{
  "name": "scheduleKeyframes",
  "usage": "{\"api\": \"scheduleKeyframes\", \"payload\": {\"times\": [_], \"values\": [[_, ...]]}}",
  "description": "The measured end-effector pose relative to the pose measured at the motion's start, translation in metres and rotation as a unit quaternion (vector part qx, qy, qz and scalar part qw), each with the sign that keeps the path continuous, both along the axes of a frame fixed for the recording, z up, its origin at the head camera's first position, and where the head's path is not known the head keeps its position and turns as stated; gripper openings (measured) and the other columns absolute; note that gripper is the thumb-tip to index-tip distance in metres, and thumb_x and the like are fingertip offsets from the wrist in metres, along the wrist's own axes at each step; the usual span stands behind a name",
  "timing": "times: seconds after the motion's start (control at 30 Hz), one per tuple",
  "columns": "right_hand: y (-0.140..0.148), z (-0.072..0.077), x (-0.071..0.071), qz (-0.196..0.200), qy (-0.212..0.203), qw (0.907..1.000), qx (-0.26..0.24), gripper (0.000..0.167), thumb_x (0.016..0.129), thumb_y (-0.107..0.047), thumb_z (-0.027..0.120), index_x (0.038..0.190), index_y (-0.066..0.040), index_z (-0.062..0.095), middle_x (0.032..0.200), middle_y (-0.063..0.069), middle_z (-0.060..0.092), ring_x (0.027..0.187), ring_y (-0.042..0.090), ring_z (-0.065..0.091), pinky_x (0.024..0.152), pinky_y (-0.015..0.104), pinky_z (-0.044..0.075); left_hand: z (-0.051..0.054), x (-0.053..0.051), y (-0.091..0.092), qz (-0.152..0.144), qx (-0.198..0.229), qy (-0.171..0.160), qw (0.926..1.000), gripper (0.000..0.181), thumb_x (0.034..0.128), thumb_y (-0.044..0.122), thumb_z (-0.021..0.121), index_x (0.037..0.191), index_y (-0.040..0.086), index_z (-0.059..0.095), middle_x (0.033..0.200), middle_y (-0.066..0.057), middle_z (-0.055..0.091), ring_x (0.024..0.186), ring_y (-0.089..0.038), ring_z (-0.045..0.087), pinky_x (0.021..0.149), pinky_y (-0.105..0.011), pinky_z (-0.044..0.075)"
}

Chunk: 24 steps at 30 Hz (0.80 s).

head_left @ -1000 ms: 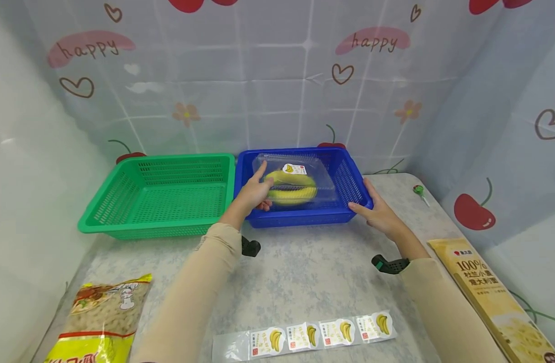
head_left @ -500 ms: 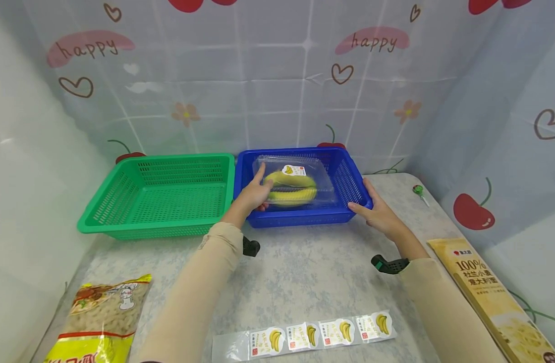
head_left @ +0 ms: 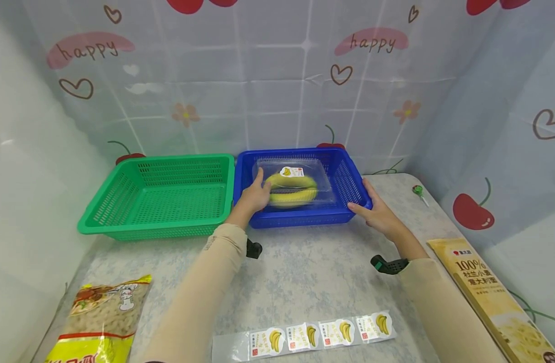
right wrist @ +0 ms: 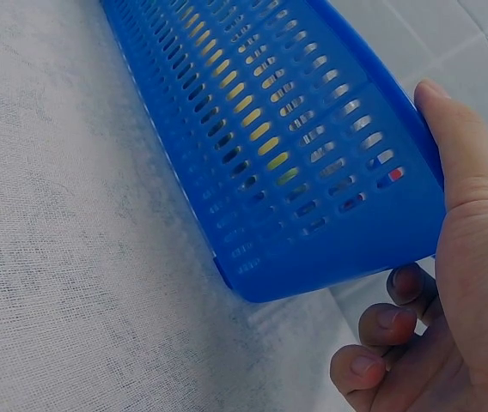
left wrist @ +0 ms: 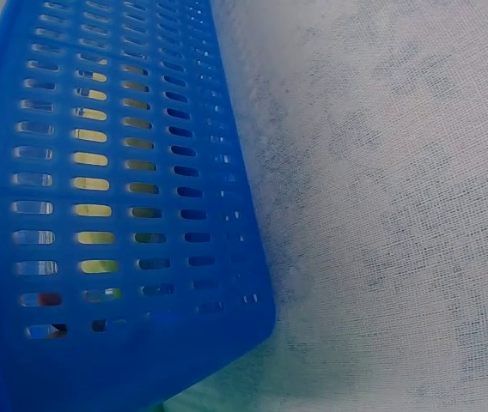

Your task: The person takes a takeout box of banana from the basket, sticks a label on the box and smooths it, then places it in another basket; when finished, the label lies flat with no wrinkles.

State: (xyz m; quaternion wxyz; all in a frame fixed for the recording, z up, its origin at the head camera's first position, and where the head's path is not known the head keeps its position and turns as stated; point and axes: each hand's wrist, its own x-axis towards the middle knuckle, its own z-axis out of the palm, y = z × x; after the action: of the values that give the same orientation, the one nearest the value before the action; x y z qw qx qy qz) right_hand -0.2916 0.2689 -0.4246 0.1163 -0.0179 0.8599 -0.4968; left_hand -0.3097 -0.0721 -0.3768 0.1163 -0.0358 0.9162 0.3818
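A clear plastic clamshell box with bananas inside and a banana sticker on its lid lies in the blue basket. My left hand holds the box's left end, thumb against it; its other fingers are partly hidden. My right hand grips the basket's right front corner. In the right wrist view, that hand's thumb lies along the rim and its fingers curl below the corner. The left wrist view has the perforated basket wall with yellow showing through, but no hand.
A green basket stands left of the blue one. A strip of banana stickers lies at the front. A pasta bag sits front left, a yellow noodle pack right, a lollipop back right. A printed curtain hangs behind.
The clamshell box has settled lower and flatter in the blue basket. My left hand has moved slightly down with it, and its lower fingers have gone out of sight. The right hand stays put.
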Motion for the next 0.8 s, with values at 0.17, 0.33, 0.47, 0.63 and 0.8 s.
{"api": "scheduleKeyframes", "payload": {"times": [0.17, 0.33, 0.47, 0.63, 0.8], "values": [[-0.0010, 0.0005, 0.0004, -0.001, 0.002, 1.0000, 0.001, 0.102, 0.093, -0.055, 0.062, 0.153, -0.044, -0.020, 0.168, 0.013, -0.009, 0.149, 0.053, 0.010, 0.100, 0.078, 0.029, 0.0000, 0.0007, 0.0013, 0.006, -0.017, -0.007, 0.9998, 0.062, 0.1081, 0.047, 0.022, 0.160, 0.030, -0.006, 0.163, -0.017, 0.024, 0.149, -0.042, 0.025, 0.118, -0.060, 0.025], [-0.0015, -0.0006, 0.0001, -0.004, 0.004, 1.0000, 0.004, 0.104, 0.092, -0.057, 0.063, 0.153, -0.044, -0.020, 0.168, 0.014, -0.008, 0.149, 0.053, 0.009, 0.100, 0.078, 0.029, -0.0002, 0.0012, 0.0030, 0.011, -0.025, -0.018, 0.9995, 0.062, 0.1085, 0.045, 0.023, 0.161, 0.028, -0.007, 0.163, -0.020, 0.022, 0.150, -0.043, 0.018, 0.119, -0.061, 0.022], [-0.0015, -0.0014, -0.0002, -0.004, 0.007, 1.0000, 0.004, 0.105, 0.091, -0.059, 0.063, 0.154, -0.043, -0.020, 0.168, 0.014, -0.008, 0.149, 0.052, 0.009, 0.101, 0.078, 0.029, -0.0021, 0.0006, 0.0042, 0.013, -0.039, -0.020, 0.9989, 0.063, 0.1086, 0.045, 0.024, 0.161, 0.027, -0.007, 0.162, -0.022, 0.023, 0.150, -0.043, 0.019, 0.119, -0.060, 0.023], [-0.0014, -0.0010, 0.0002, -0.001, 0.010, 0.9999, 0.000, 0.101, 0.094, -0.052, 0.062, 0.153, -0.043, -0.020, 0.168, 0.013, -0.009, 0.149, 0.052, 0.009, 0.101, 0.078, 0.028, -0.0037, -0.0002, 0.0055, 0.012, -0.044, -0.019, 0.9988, 0.063, 0.1088, 0.045, 0.024, 0.161, 0.026, -0.007, 0.162, -0.025, 0.023, 0.150, -0.043, 0.019, 0.119, -0.060, 0.022], [-0.0012, -0.0002, 0.0009, 0.001, 0.009, 1.0000, -0.002, 0.099, 0.096, -0.049, 0.061, 0.153, -0.044, -0.020, 0.168, 0.012, -0.010, 0.149, 0.052, 0.009, 0.101, 0.078, 0.028, -0.0022, -0.0004, 0.0062, 0.006, -0.045, -0.019, 0.9988, 0.062, 0.1092, 0.043, 0.023, 0.161, 0.025, -0.007, 0.162, -0.025, 0.022, 0.151, -0.043, 0.017, 0.119, -0.060, 0.021]]}}
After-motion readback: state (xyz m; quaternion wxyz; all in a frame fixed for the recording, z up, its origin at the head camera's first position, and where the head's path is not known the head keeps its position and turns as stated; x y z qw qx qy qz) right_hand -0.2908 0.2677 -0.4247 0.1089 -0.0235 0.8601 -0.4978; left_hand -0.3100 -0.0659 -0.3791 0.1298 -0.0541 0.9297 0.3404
